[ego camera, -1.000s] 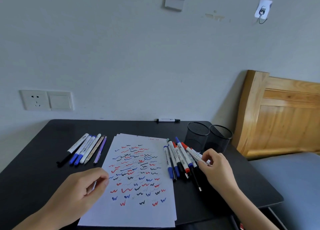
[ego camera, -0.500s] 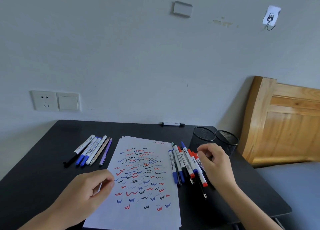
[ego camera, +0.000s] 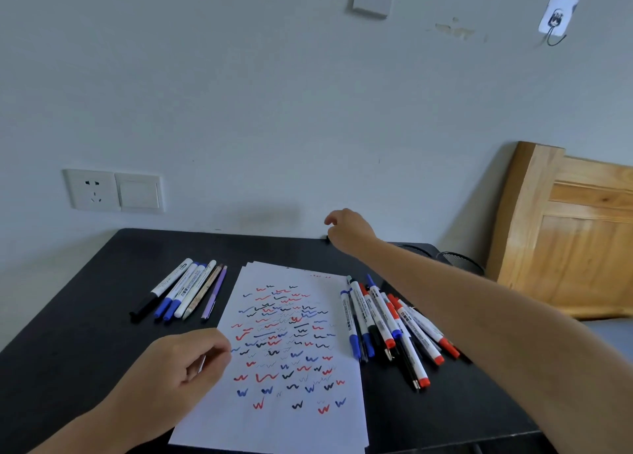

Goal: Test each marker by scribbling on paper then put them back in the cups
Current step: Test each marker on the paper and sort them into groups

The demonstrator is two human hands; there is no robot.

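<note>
Now your right hand (ego camera: 349, 227) curls over the far marker (ego camera: 327, 239), grip unclear, left hand (ego camera: 181, 361) fingers curled on the paper (ego camera: 291, 429).

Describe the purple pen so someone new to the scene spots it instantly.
On the black table, left of the scribbled paper, lies a row of pens. The purple pen is the one nearest the paper. It is slim and all lilac, unlike the white-barrelled markers in that row.

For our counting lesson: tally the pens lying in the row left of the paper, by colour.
Black-capped marker: 1
Blue-capped markers: 2
White marker: 1
Beige pen: 1
Purple pen: 1
Total: 6
</note>
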